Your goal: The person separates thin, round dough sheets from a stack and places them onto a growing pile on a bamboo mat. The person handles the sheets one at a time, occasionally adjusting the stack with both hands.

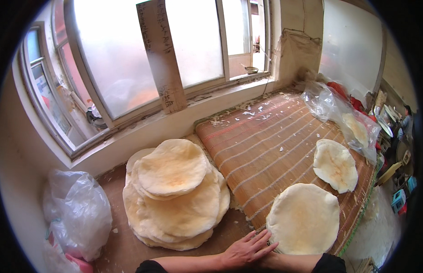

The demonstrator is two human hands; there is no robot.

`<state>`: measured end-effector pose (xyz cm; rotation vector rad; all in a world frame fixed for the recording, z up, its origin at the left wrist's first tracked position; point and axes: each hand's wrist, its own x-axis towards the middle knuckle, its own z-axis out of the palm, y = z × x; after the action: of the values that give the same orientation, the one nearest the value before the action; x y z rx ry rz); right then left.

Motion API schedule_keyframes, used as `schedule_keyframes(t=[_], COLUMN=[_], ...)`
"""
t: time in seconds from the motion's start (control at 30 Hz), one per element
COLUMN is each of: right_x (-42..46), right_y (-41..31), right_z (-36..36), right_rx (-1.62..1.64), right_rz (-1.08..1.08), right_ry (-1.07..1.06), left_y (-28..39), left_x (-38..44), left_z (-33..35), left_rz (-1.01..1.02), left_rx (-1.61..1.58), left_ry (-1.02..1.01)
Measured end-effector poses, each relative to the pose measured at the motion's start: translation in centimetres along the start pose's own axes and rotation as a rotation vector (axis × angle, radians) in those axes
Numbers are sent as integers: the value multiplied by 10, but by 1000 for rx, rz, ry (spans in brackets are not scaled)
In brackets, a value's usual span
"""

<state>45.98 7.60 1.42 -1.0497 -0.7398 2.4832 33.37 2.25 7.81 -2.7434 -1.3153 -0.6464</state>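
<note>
My left hand (248, 250) lies palm down at the bottom centre, fingers a little apart, by the near left edge of a round flatbread (303, 218) on the woven mat (262, 160). It covers my right hand, which is hidden beneath it where my forearms meet; whether that hand holds anything does not show. Left of them a tall stack of flatbreads (184, 218) rests on the brown surface, with smaller rounds on top. An irregular flatbread (335, 165) lies further right on the mat, beyond the round one.
A clear plastic bag (78, 208) sits at the left by the wall. Another plastic bag (355, 129), with a flatbread inside, lies at the mat's far right. Crumbs are scattered near the window sill (232, 90). At the far right is a person (407, 123).
</note>
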Motion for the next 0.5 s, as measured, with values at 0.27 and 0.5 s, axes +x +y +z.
schedule_keyframes(t=[0.27,0.5], right_x=[1,-8], right_y=[4,11], right_z=[-2,-9], right_rx=[26,58], right_rz=[36,30], right_ry=[-12,12], left_y=[9,5], left_x=[11,4], left_z=[-35,-13], left_rz=[-41,-60], left_rx=[-102,-219], left_ry=[7,-16])
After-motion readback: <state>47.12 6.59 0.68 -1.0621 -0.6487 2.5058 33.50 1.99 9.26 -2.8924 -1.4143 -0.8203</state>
